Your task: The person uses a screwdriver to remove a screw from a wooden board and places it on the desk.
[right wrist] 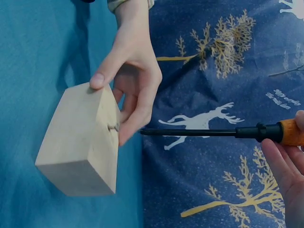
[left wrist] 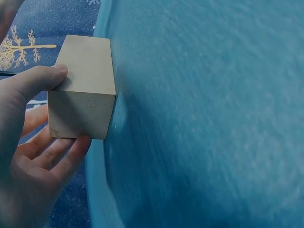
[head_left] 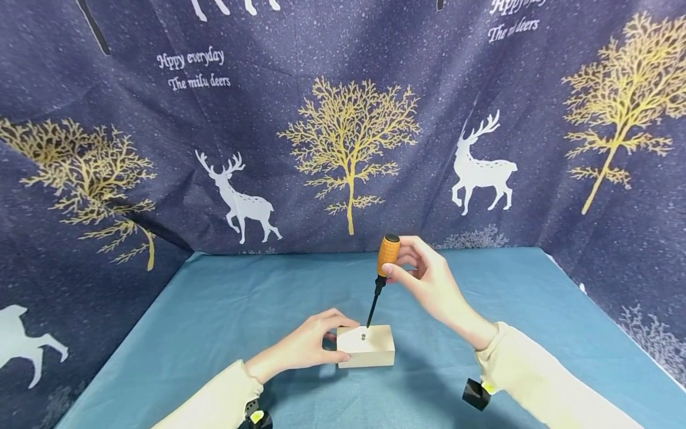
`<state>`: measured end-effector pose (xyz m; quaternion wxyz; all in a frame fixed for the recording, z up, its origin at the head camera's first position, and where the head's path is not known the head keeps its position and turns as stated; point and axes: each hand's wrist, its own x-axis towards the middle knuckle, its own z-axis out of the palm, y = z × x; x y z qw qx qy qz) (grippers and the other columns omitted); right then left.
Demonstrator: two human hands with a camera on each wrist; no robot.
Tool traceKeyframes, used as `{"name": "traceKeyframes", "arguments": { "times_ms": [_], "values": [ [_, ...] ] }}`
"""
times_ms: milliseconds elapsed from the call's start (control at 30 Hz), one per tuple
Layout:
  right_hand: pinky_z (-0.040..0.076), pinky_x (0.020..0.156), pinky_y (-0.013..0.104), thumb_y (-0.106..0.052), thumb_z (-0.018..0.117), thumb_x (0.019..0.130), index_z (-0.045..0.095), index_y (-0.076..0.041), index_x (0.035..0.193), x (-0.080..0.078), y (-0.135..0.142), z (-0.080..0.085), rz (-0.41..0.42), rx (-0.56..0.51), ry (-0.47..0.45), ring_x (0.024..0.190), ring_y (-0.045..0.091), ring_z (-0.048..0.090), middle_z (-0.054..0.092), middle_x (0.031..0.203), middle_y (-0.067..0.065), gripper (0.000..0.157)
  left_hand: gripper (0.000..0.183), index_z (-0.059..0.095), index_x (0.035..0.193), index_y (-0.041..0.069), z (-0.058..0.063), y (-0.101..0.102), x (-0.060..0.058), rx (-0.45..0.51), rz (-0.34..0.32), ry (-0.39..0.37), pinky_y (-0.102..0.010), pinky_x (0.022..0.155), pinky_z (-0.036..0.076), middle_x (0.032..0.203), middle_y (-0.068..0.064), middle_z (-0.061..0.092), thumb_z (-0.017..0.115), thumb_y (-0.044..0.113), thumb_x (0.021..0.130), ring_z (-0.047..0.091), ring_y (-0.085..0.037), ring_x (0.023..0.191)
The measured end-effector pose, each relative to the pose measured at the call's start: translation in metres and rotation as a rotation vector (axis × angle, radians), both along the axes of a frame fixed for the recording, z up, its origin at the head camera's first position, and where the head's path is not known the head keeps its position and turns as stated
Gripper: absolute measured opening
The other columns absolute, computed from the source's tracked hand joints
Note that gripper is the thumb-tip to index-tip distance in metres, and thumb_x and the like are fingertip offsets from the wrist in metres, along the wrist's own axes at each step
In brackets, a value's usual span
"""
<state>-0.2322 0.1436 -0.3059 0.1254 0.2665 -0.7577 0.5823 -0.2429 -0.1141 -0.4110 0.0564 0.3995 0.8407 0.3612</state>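
Observation:
A pale wooden block (head_left: pixel 375 358) lies on the blue cloth, and a small metal screw (head_left: pixel 363 337) stands partly out of its top face. My left hand (head_left: pixel 313 341) grips the block's left end, thumb on the near side and fingers on the far side. In the left wrist view the thumb presses one face of the block (left wrist: pixel 89 64). My right hand (head_left: pixel 431 281) holds a screwdriver (head_left: pixel 388 257) by its orange handle, black shaft slanting down. In the right wrist view the screwdriver tip (right wrist: pixel 145 131) is apart from the screw (right wrist: pixel 114 127).
The blue cloth (head_left: pixel 236 298) covers the table under the block. Behind it hangs a dark blue curtain (head_left: pixel 257 137) printed with white deer and gold trees. A small black device (head_left: pixel 476 394) is strapped at the right wrist.

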Motion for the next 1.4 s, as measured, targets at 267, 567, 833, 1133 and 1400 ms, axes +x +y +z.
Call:
{"name": "traceKeyframes", "arguments": {
  "times_ms": [267, 567, 833, 1133, 1400],
  "values": [
    [0.059, 0.072, 0.034, -0.013, 0.066, 0.087, 0.053, -0.012, 0.121, 0.004, 0.000, -0.005, 0.036, -0.027, -0.025, 0.089, 0.014, 0.066, 0.065, 0.100, 0.016, 0.037, 0.049, 0.056, 0.126, 0.026, -0.002, 0.006, 0.003, -0.004, 0.005, 0.003, -0.021, 0.081, 0.054, 0.119, 0.006, 0.056, 0.072, 0.035, 0.081, 0.057, -0.011, 0.107],
    [0.059, 0.071, 0.034, -0.015, 0.066, 0.087, 0.052, -0.012, 0.120, 0.008, 0.003, -0.010, 0.032, -0.017, -0.010, 0.088, 0.014, 0.066, 0.066, 0.100, 0.013, 0.036, 0.050, 0.056, 0.127, 0.025, -0.002, 0.005, 0.004, 0.001, 0.009, -0.018, -0.020, 0.082, 0.054, 0.119, 0.007, 0.055, 0.071, 0.038, 0.081, 0.056, -0.010, 0.110],
    [0.059, 0.072, 0.034, -0.016, 0.067, 0.087, 0.052, -0.015, 0.120, 0.012, 0.004, -0.010, 0.034, -0.020, -0.019, 0.089, 0.013, 0.066, 0.066, 0.101, 0.012, 0.037, 0.048, 0.058, 0.124, 0.028, -0.001, 0.007, 0.008, 0.020, 0.002, -0.045, -0.020, 0.081, 0.054, 0.116, 0.009, 0.056, 0.074, 0.035, 0.079, 0.055, -0.007, 0.106],
    [0.058, 0.072, 0.037, -0.015, 0.067, 0.086, 0.053, -0.016, 0.120, 0.016, 0.007, -0.014, 0.043, -0.013, -0.017, 0.087, 0.015, 0.066, 0.066, 0.101, 0.010, 0.037, 0.049, 0.058, 0.125, 0.026, 0.000, 0.011, 0.012, 0.013, -0.004, -0.050, -0.019, 0.080, 0.053, 0.114, 0.008, 0.055, 0.074, 0.034, 0.079, 0.055, -0.006, 0.104],
    [0.058, 0.073, 0.036, -0.012, 0.066, 0.086, 0.051, -0.015, 0.123, 0.021, 0.012, -0.014, 0.053, -0.034, -0.014, 0.091, 0.013, 0.066, 0.066, 0.103, 0.009, 0.040, 0.048, 0.058, 0.124, 0.026, 0.004, 0.013, 0.018, 0.008, -0.002, -0.051, -0.019, 0.080, 0.053, 0.111, 0.009, 0.055, 0.074, 0.033, 0.080, 0.054, -0.005, 0.103]
  ]
}}
